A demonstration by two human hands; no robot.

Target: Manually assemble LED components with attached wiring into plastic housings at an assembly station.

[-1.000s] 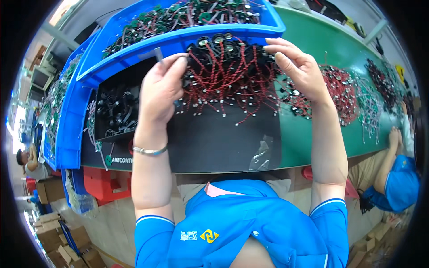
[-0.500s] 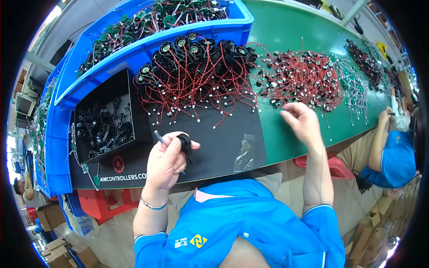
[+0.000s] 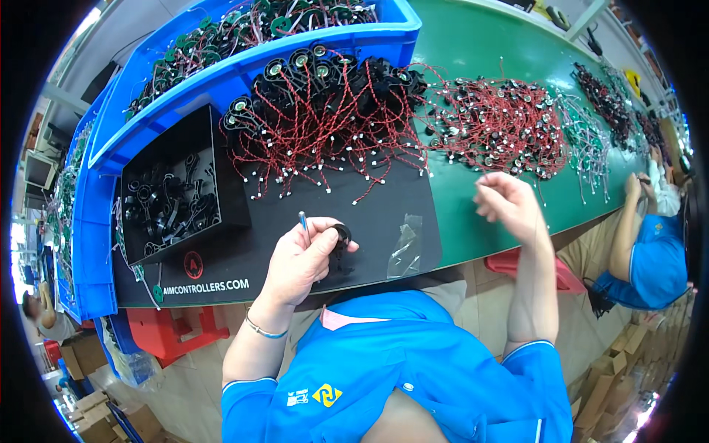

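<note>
My left hand (image 3: 299,262) is closed around a black plastic ring-shaped part (image 3: 343,235), pinched between thumb and forefinger above the black mat. A slim blue-grey pen-like tool (image 3: 303,220) also sits in that hand, its end sticking up past the fingers. Off to the right, my right hand (image 3: 511,207) hovers over the green table, just in front of a pile of red twisted wires with small round parts (image 3: 502,133). Its fingers are curled together; whatever they may hold is too small to make out.
Black parts with red wires (image 3: 317,125) lie along the mat's back edge. An open black box (image 3: 236,210) of black plastic parts stands left, beside a blue bin (image 3: 258,70) of green parts. Clear tape (image 3: 405,247) crosses the mat. A co-worker (image 3: 650,251) sits far right.
My left hand has shifted right and slightly down with the black part and the tool. My right hand has moved slightly right and down, its fingers now curled closer together.
</note>
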